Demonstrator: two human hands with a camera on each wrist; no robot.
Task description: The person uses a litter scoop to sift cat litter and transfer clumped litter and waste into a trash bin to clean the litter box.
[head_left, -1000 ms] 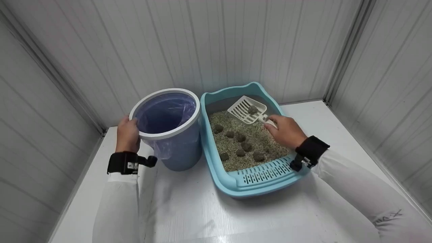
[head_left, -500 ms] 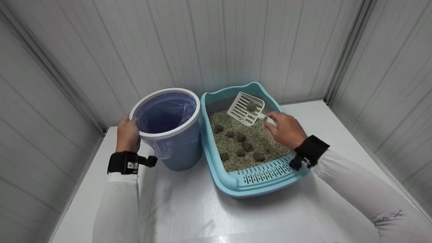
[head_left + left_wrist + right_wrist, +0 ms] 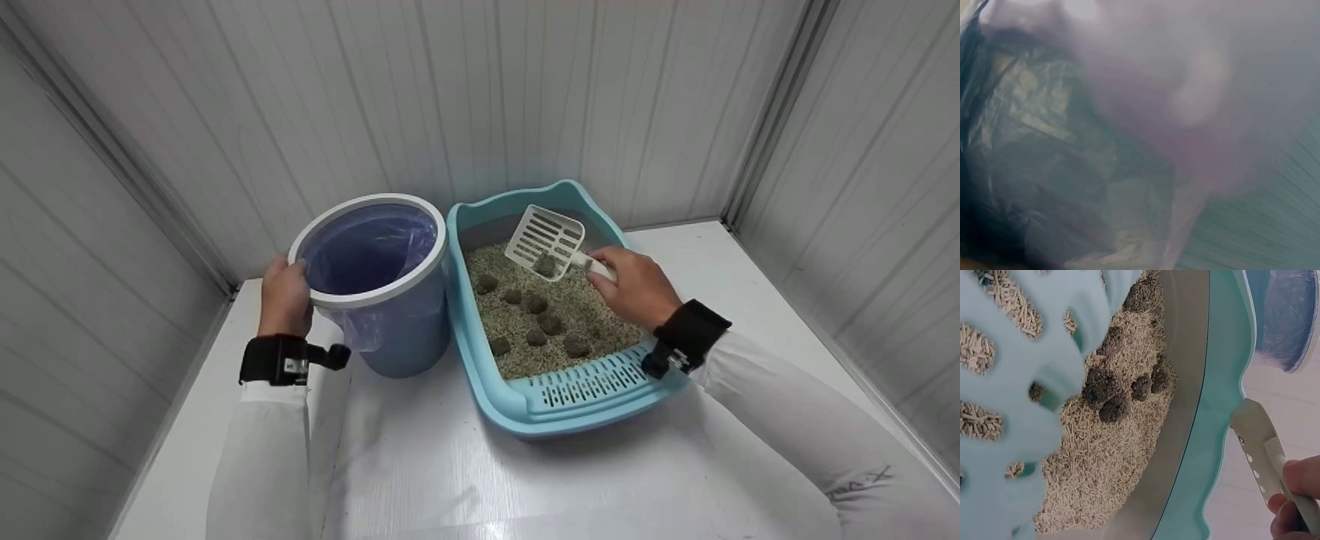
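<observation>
Left hand (image 3: 285, 300): fingers curled round the left side of the bin's rim, gripping it.
Bin (image 3: 397, 341): round blue plastic tub with a white rim, lined with a thin, crinkled bag (image 3: 367, 255); stands on the worktop (image 3: 420, 465), touching the tray's left wall.
Litter tray (image 3: 525, 409): light blue smooth plastic, slotted near ledge, filled with pale pellet litter (image 3: 517, 360).
Clumps (image 3: 549, 324): dark, rough, rounded lumps lying in the middle of the pellets.
Scoop (image 3: 546, 238): white slotted plastic, tilted above the tray's far end, one clump (image 3: 544, 264) at its lower edge.
Right hand (image 3: 636, 289): fingers clamped on the scoop handle, just right of the blade.
</observation>
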